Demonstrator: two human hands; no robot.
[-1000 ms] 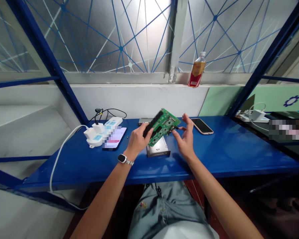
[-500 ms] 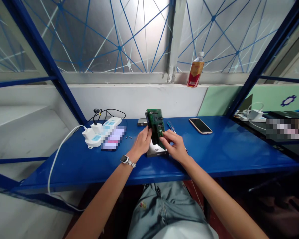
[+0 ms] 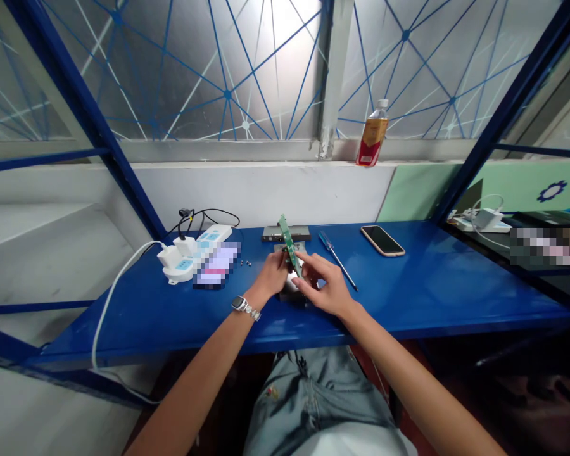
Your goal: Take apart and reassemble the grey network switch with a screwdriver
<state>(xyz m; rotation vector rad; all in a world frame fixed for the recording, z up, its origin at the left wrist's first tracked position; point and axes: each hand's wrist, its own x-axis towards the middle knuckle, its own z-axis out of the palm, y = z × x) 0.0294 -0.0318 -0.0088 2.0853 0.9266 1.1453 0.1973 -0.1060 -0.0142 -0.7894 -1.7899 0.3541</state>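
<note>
A green circuit board (image 3: 289,242) is tilted nearly edge-on above a metal casing (image 3: 289,295) on the blue table. My left hand (image 3: 272,273) grips the board from the left, its fingertips partly hidden behind it. At the board's right edge, the thumb and fingers of my right hand (image 3: 323,282) touch it, with a gap between thumb and forefinger. Behind the board lies a flat grey metal part (image 3: 300,234). To the right of my hands rests a blue-handled screwdriver (image 3: 338,261). Several small screws (image 3: 246,263) lie left of my left hand.
A white power strip (image 3: 213,235) with plugs and cables sits at the left, beside a phone with a blurred screen (image 3: 217,266). Another phone (image 3: 382,240) lies at the right. A bottle (image 3: 373,134) stands on the ledge. The table's front edge (image 3: 313,341) runs below my forearms.
The circuit board has turned from showing its face to nearly edge-on. My right hand's fingers have spread and shifted slightly left, uncovering more of the screwdriver and the grey part.
</note>
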